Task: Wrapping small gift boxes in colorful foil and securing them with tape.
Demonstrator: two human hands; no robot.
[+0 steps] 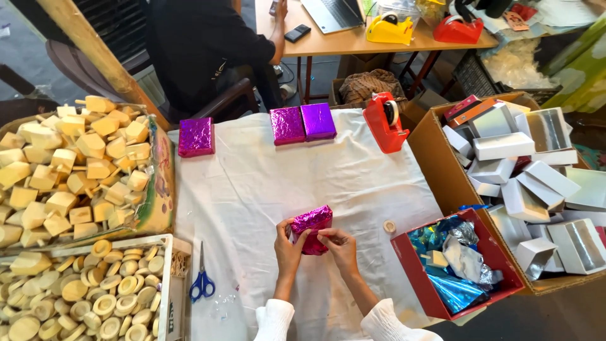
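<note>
Both my hands hold a small box half-wrapped in shiny magenta foil (311, 225) over the white cloth (265, 189). My left hand (288, 244) grips its left side, thumb on the foil. On the lower right side, the fingers of my right hand (339, 245) pinch the foil. Three wrapped boxes lie at the far edge of the cloth: one magenta box (196, 136) at the left, then a magenta box (287, 125) and a purple box (317, 121) side by side.
Blue-handled scissors (202, 281) lie at the left. A red tape dispenser (385, 121) stands far right, a small tape roll (389, 226) near my right hand. Boxes of wooden pieces (76, 170) sit left; a red box of foil (457, 262) and a carton of white boxes (536, 183) right. A person sits beyond the table.
</note>
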